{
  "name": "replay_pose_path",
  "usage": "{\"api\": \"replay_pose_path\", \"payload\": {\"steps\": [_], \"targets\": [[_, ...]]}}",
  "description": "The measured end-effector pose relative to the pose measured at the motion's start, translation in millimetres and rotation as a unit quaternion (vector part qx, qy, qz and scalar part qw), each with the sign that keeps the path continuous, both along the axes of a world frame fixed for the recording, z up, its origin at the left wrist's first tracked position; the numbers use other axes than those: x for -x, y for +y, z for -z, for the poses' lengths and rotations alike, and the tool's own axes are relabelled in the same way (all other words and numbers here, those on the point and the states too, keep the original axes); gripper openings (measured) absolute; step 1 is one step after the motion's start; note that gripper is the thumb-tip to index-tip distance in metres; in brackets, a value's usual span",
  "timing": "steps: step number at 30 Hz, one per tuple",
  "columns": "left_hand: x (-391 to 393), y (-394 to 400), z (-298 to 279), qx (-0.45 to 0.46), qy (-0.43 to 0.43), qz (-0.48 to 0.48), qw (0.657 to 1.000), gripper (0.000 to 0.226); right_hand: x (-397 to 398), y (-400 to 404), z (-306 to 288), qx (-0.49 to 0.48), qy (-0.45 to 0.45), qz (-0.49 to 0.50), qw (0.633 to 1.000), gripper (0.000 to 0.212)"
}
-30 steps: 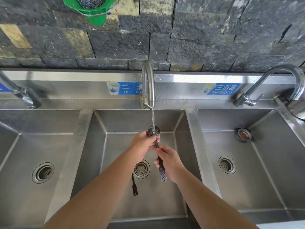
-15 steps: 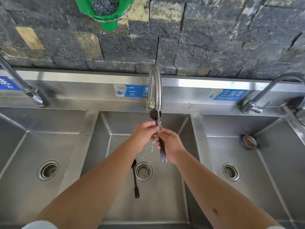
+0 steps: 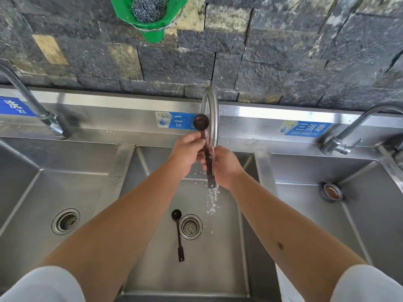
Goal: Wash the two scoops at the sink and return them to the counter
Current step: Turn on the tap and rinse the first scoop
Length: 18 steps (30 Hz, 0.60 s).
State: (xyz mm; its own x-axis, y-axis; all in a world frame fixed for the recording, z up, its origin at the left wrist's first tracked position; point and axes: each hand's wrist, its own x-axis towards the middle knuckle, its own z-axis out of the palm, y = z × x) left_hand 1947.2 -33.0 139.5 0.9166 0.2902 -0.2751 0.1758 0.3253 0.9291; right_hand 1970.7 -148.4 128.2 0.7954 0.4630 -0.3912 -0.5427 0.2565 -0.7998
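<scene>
Nearest, below both grips: small dark long-handled scoop [image 3: 179,234] flat on floor of steel middle sink basin [image 3: 152,269], bowl just left of round drain strainer [image 3: 190,226]. Left hand [image 3: 189,154] & right hand [image 3: 225,165] each closed on handle of larger dark round-bowled scoop [image 3: 206,149], upright, bowl above the grips beside curved steel tap [image 3: 211,114]; water runs off handle end

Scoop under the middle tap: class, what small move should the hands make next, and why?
Probably slide the left hand up to rub the bowl of the held scoop under the stream: water runs only down its handle, the bowl sits above the spout. The second scoop lies unwashed by the drain.
</scene>
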Motion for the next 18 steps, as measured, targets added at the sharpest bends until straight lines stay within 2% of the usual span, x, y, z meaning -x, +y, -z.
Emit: {"api": "replay_pose_path", "payload": {"steps": [3,6,8,11,13,16,18], "targets": [[8,-4,7,0.016,-0.008,0.013,1.000,0.020,10,-6,5,0.007,-0.013,-0.013,1.000,0.024],[23,-13,24,0.033,0.021,0.021,0.999,0.021,33,-22,23,0.021,-0.018,-0.004,1.000,0.021],[34,-21,39,0.045,0.050,0.022,0.997,0.020,51,-32,37,0.073,-0.041,-0.002,0.996,0.013],[54,-32,64,0.051,0.098,0.046,0.993,0.013,77,-44,55,0.181,-0.055,0.010,0.982,0.015],[67,-37,76,0.081,0.118,0.062,0.988,0.013,94,-51,62,0.187,-0.011,0.017,0.982,0.018],[77,-41,85,0.166,0.126,0.038,0.977,0.015,116,-60,67,0.138,0.083,0.032,0.986,0.019],[80,-42,89,0.195,0.122,0.031,0.973,0.025,129,-67,69,0.116,0.127,0.040,0.984,0.018]]}}
